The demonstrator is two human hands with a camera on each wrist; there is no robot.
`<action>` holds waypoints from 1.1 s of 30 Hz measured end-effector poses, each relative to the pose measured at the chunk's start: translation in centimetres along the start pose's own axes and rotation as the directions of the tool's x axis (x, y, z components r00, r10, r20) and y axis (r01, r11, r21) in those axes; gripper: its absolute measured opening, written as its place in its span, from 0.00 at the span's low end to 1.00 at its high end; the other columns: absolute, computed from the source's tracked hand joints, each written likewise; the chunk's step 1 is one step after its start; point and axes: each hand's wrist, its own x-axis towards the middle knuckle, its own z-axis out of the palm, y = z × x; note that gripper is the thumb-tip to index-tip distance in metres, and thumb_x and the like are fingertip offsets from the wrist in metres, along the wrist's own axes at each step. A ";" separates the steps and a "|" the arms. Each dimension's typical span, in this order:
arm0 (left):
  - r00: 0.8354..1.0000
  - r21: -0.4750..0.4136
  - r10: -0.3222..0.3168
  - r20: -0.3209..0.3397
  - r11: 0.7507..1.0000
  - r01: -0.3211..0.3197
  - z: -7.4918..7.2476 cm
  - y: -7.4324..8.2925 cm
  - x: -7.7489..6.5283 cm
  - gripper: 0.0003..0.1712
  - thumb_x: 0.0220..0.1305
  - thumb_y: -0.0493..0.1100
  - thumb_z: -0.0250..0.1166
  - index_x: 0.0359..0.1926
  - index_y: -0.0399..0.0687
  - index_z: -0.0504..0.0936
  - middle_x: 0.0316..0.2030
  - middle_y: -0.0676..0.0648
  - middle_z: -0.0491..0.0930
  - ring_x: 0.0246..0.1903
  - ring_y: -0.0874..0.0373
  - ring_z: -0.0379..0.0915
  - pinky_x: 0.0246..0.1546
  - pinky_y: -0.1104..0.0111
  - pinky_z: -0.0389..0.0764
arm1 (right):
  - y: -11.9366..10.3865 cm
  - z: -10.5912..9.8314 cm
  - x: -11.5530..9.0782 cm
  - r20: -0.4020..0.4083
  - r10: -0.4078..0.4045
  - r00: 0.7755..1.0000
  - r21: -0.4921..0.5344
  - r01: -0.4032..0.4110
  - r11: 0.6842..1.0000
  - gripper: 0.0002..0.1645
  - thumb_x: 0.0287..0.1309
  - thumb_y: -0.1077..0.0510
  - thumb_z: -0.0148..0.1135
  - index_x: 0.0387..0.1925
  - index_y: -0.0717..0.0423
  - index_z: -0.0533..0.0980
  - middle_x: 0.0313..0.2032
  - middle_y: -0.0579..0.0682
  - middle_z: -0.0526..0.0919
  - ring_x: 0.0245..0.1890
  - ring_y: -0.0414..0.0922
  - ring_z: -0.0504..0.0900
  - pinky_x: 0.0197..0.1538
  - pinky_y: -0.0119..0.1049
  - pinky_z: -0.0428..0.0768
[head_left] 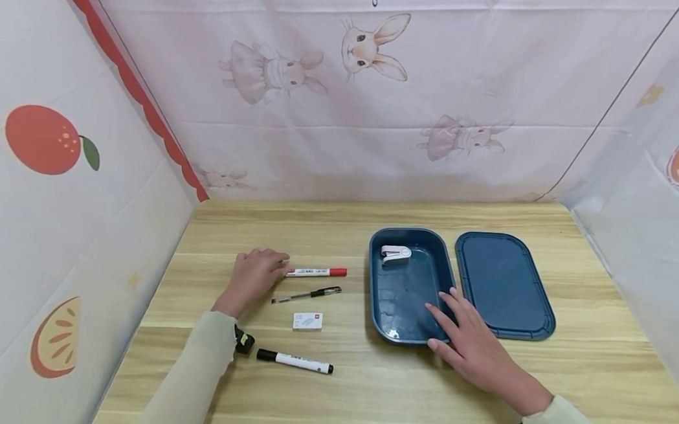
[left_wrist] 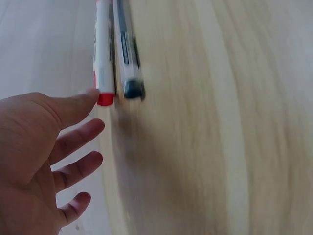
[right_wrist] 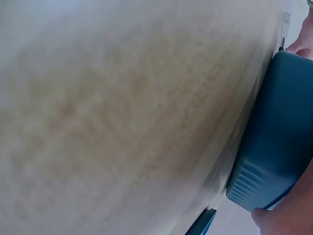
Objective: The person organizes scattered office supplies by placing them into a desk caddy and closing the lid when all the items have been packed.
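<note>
My left hand is at the left end of the red-capped marker, its spread fingers pointing toward it. In the left wrist view the thumb tip touches or nearly touches the red end, while the other visible fingers stand apart from it. A black gel pen lies just nearer. My right hand rests with spread fingers over the near right rim of a blue box. Inside the box, near its far left corner, sits a small white stapler.
Closer to me are a small white carton and a black-capped marker. Right of the box, the blue lid lies flat on the wooden table. Printed cloth walls enclose the back and sides.
</note>
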 end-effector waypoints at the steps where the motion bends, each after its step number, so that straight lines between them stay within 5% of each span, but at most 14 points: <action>1: 1.000 0.000 0.000 0.008 1.000 0.000 0.0 -0.2 -0.1 0.22 0.70 0.54 0.64 0.62 0.58 0.80 0.58 0.49 0.82 0.54 0.48 0.75 0.53 0.51 0.65 | 0.0 0.0 0.0 0.004 0.005 1.000 0.000 -0.005 1.000 0.37 0.72 0.39 0.54 0.77 0.37 0.58 0.78 0.55 0.54 0.80 0.54 0.42 0.79 0.47 0.41; 5: 0.999 -0.015 -0.008 0.036 1.000 0.008 -0.1 -0.9 -0.3 0.21 0.67 0.54 0.67 0.59 0.59 0.82 0.57 0.49 0.83 0.54 0.48 0.75 0.53 0.50 0.66 | -0.1 -0.1 0.0 0.004 0.001 1.000 0.001 -0.001 1.000 0.37 0.72 0.39 0.55 0.77 0.39 0.59 0.78 0.55 0.54 0.80 0.55 0.43 0.76 0.55 0.50; 21: 0.999 -0.029 0.046 0.029 0.999 -0.046 0.6 -1.4 0.2 0.17 0.66 0.52 0.69 0.55 0.57 0.85 0.54 0.49 0.84 0.52 0.49 0.76 0.50 0.53 0.69 | -0.1 0.0 0.0 0.013 0.014 1.000 0.004 -0.014 1.000 0.38 0.71 0.38 0.55 0.77 0.37 0.58 0.78 0.54 0.53 0.80 0.53 0.42 0.72 0.63 0.57; 27: 0.996 -0.042 0.084 0.025 0.996 -0.083 0.7 -1.1 0.4 0.22 0.66 0.52 0.69 0.59 0.55 0.83 0.55 0.49 0.84 0.55 0.48 0.75 0.53 0.52 0.70 | -0.2 -0.1 0.0 0.017 0.027 0.999 0.006 -0.027 1.000 0.38 0.71 0.38 0.55 0.77 0.37 0.58 0.78 0.53 0.53 0.81 0.52 0.41 0.72 0.62 0.56; 33: 0.995 -0.063 0.097 0.026 0.993 -0.096 0.8 -0.3 0.7 0.13 0.67 0.49 0.69 0.51 0.56 0.87 0.49 0.51 0.85 0.48 0.53 0.75 0.50 0.54 0.71 | -0.2 -0.2 -0.1 -0.003 0.007 1.000 -0.006 -0.007 1.000 0.37 0.72 0.39 0.55 0.77 0.39 0.59 0.78 0.56 0.54 0.80 0.55 0.42 0.73 0.58 0.56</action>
